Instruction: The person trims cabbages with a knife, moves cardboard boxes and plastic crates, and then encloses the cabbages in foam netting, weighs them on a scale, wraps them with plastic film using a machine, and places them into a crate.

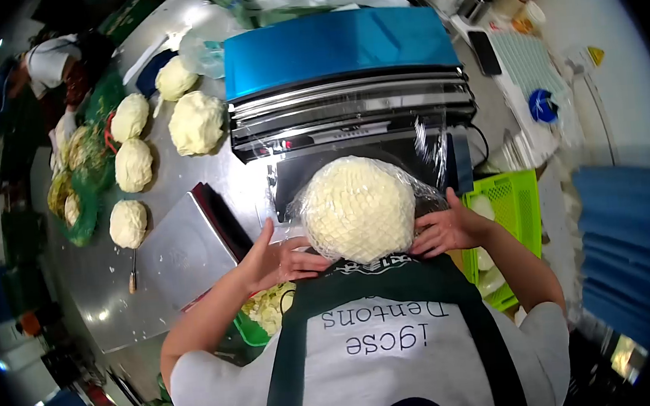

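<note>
A large round cream-coloured lump point(358, 208), like a peeled fruit or vegetable, sits in a clear plastic bag point(433, 171) close to my apron. Through the film its surface looks netted. My left hand point(280, 261) is at the bag's near left side, thumb raised and fingers stretched toward it. On the opposite side my right hand point(449, 227) has its thumb up and its loosely bent fingers against the film. Neither hand wraps round the lump. Beyond it stands a blue-lidded bag sealer point(340, 57), with the bag's far part lying over its front.
Several peeled pale lumps point(196, 123) lie on the metal table point(111, 296) at left. A knife point(133, 273) lies there, near a flat silver board point(183, 248). A green basin point(251, 331) holds peelings. At right are a lime-green crate point(524, 210) and a phone point(484, 53).
</note>
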The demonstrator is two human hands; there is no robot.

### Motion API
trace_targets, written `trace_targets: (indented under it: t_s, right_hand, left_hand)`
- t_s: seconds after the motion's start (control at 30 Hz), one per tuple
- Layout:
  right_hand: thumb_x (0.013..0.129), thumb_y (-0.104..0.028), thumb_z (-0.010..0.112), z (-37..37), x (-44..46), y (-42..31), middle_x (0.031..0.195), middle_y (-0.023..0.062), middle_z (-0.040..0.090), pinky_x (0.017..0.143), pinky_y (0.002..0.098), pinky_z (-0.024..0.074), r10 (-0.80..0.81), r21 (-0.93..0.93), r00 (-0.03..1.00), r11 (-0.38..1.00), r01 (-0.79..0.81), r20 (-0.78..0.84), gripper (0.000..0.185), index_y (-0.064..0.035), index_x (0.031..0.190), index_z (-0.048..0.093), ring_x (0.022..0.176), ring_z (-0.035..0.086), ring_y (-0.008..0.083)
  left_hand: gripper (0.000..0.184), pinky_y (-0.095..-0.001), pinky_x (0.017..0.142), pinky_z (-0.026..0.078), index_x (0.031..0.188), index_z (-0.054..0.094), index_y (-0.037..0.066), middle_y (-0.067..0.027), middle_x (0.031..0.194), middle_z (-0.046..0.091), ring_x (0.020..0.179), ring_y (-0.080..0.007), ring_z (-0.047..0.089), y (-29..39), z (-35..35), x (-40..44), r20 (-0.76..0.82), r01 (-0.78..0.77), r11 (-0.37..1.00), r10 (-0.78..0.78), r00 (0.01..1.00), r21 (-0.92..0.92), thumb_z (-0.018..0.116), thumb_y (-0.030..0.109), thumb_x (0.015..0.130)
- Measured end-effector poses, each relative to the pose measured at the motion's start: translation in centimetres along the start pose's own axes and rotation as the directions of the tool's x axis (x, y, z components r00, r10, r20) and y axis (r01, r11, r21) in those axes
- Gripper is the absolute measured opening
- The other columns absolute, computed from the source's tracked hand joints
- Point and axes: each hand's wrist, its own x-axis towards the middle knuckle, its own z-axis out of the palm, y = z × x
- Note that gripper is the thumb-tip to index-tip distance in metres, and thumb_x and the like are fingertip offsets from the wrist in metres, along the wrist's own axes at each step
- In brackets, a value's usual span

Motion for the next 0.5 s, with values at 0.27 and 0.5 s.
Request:
trace_targets:
  t_s: [0.27, 0.5]
  right_hand:
    - [0.096, -0.023, 0.044, 7.2, -1.1, 3.2, 0.057, 0.0038, 0.054, 0.04, 0.0204, 0.0399, -0.761, -0.522, 0.322, 0.63, 0.574, -0.564, 0.026, -0.0014, 0.091, 0.056, 0.042, 0.05, 0.0101]
    - [0.094, -0.024, 0.047, -5.9, 0.2, 8.7, 0.054, -0.0044, 0.044, 0.038, 0.0213, 0.0323, -0.412, 0.124, 0.675, 0.792, 0.597, -0.612, 0.019, -0.0098, 0.083, 0.052, 0.04, 0.042, 0.0078]
  left_hand:
    - [0.038, -0.0231, 0.045, 0.037, 0.085, 0.057, 0.002, -0.0028, 0.057, 0.052, 0.046, -0.0111, 0.046, -0.7, 0.3, -0.5, -0.39, -0.548, 0.536, 0.844, 0.368, 0.643, 0.039, 0.032, 0.098]
    - [0.029, -0.0212, 0.037, 0.023, 0.076, 0.051, 0.011, 0.0049, 0.047, 0.034, 0.035, -0.0052, 0.029, -3.5, -6.6, -1.3, -0.694, -0.489, 0.867, 0.297, 0.656, -0.091, 0.045, 0.032, 0.096]
